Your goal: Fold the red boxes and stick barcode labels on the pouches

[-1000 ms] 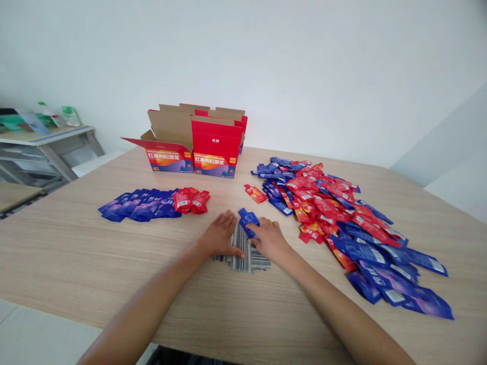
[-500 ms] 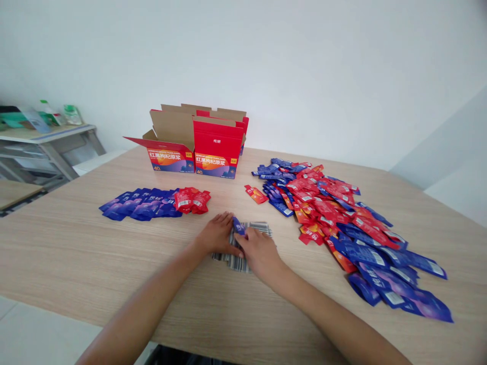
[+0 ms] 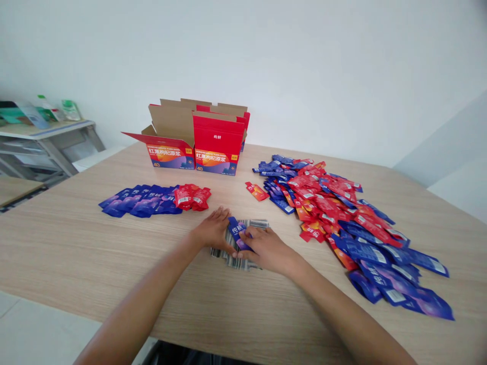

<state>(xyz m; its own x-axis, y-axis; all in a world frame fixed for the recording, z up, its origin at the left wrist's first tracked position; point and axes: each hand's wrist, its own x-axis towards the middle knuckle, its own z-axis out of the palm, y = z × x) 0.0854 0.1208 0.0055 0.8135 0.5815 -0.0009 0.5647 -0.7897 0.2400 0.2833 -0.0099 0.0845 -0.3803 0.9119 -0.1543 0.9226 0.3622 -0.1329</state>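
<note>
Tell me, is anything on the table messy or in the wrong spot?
Yes. One red packet lies alone, apart from the big pile, which is a jumble of red and blue. The row on the left is neat by comparison. The blue packet in the right hand looks fine.

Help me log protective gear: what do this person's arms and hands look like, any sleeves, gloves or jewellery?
The left hand and right hand wear no gloves, and no watch, ring or bracelet shows. Both arms are bare down to the picture's lower edge, with no sleeve in view.
</note>
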